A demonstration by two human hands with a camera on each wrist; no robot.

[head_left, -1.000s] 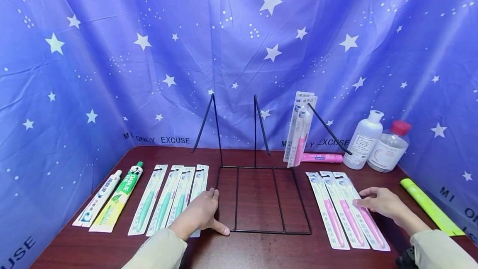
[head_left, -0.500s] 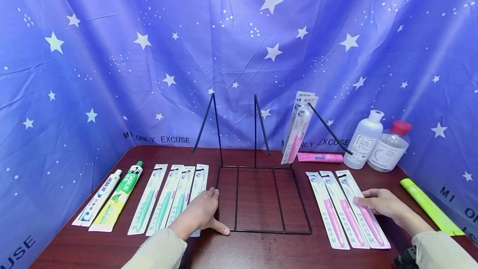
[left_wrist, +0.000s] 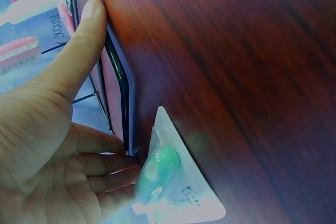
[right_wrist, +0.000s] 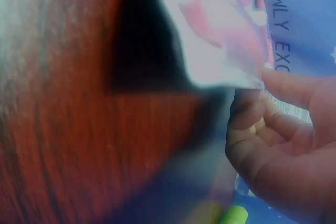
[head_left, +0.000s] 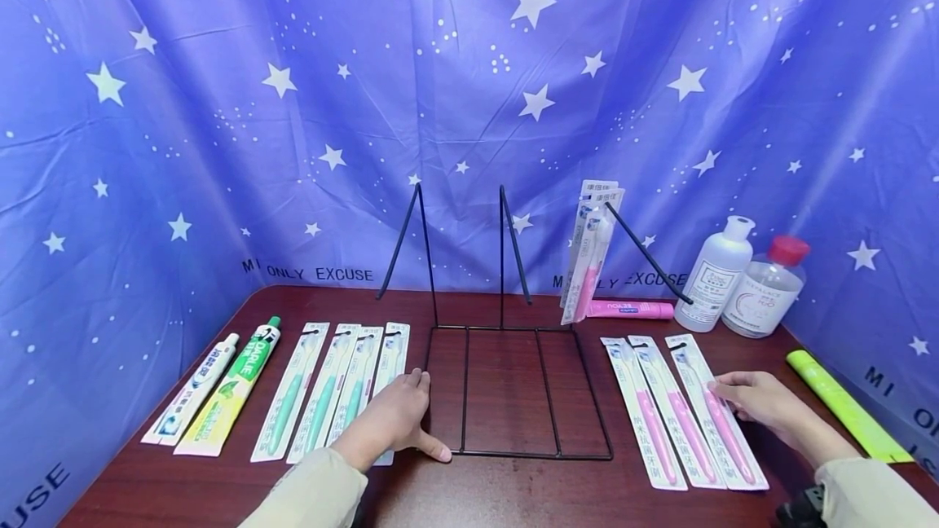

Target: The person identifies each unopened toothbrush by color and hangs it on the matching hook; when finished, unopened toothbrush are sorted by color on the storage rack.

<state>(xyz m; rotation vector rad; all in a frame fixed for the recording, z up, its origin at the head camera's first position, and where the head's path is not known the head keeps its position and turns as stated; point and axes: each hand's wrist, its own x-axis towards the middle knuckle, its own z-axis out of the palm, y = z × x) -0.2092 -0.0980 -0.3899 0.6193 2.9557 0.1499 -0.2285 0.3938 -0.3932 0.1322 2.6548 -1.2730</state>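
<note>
My right hand (head_left: 759,404) pinches the right edge of the rightmost packaged pink toothbrush (head_left: 715,422) between thumb and fingers. In the right wrist view that pack (right_wrist: 220,30) shows blurred, with the pinch at its edge. Two more packaged pink toothbrushes (head_left: 649,422) lie just left of it. My left hand (head_left: 392,418) rests at the front left corner of the black wire rack (head_left: 513,455), thumb along the front wire and fingers extended. Under that hand, a packaged green toothbrush (head_left: 392,349) is partly hidden. Packaged pink toothbrushes (head_left: 594,251) hang on the rack's right hook.
More packaged green toothbrushes (head_left: 293,389) lie at left, beside two toothpaste tubes (head_left: 235,389). At the back right stand a white bottle (head_left: 711,275) and a red-capped bottle (head_left: 763,292). A pink tube (head_left: 634,310) and a yellow-green tube (head_left: 844,406) lie nearby.
The pinched toothbrush pack has turned slightly, its top end shifting right, away from its neighbour. The hanging packs have swung a little. My left hand stays put.
</note>
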